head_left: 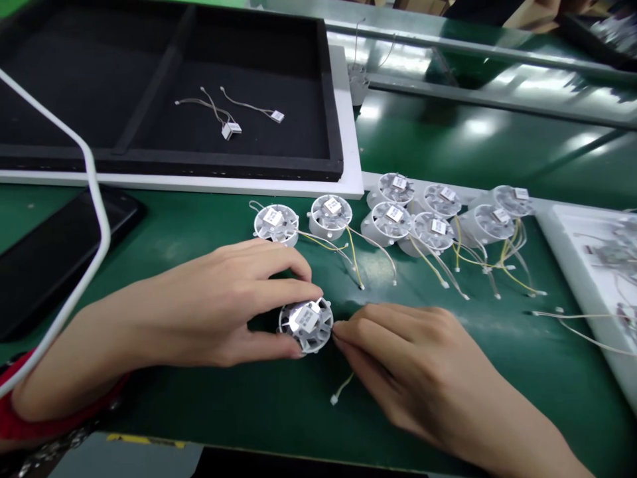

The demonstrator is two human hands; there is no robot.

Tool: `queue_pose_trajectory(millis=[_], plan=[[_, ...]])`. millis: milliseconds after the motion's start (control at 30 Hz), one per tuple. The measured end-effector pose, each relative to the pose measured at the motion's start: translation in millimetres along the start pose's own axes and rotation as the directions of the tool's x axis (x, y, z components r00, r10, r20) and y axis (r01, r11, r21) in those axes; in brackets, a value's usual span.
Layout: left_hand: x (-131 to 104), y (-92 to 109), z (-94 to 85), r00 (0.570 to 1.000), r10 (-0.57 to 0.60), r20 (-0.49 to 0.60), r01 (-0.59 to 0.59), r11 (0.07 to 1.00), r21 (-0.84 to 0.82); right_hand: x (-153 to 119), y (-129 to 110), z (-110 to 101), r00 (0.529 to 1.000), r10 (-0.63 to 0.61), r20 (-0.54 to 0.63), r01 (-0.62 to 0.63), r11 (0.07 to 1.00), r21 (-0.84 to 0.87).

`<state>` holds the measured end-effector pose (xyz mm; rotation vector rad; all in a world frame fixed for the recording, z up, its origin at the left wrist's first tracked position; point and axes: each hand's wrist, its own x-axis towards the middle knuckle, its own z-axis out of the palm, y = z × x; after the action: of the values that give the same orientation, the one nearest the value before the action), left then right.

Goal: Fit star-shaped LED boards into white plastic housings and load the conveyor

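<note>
The left hand (219, 309) grips a round white plastic housing (307, 324) between thumb and fingers, above the middle of the green counter's (259, 411) near edge. The right hand (423, 365) has its fingertips pressed together at the housing's right rim; whether they pinch a wire cannot be told. A short yellow-and-white lead (342, 389) emerges below that hand, its white plug toward the near edge.

Beyond the hands stand two labelled housings (330, 216), with a cluster of six more (434, 232) to their right, their leads trailing on the counter. Small labelled modules with wires (231, 129) lie in a divided black tray (334, 133) at the far left. A dark phone (54, 255) lies near the left edge; a white foam tray (572, 265) sits at the right.
</note>
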<state>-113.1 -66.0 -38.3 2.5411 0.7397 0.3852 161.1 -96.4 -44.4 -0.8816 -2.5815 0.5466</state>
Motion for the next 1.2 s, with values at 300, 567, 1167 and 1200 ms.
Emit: queue_pose_trajectory(millis=[300,567,1167,1200], plan=[[3.4,3.4,1.4,0.999,0.029,-0.041,-0.031,0.998,-0.047,-1.8,2.4,2.3,1.000,0.004,0.010,-0.004,1.000,0.012],[6.3,6.3,3.5,0.999,-0.045,-0.022,0.041,0.984,-0.171,-3.1,4.9,3.1,1.000,0.003,0.019,-0.003,1.000,0.012],[8.1,2.8,3.2,0.994,-0.098,0.055,0.109,0.951,-0.290,-0.4,3.8,3.1,1.000,-0.007,0.015,0.007,1.000,0.007],[8.1,2.2,3.3,0.995,-0.086,0.053,0.097,0.955,-0.279,-0.1,3.6,3.3,1.000,-0.004,0.016,0.004,1.000,0.007]])
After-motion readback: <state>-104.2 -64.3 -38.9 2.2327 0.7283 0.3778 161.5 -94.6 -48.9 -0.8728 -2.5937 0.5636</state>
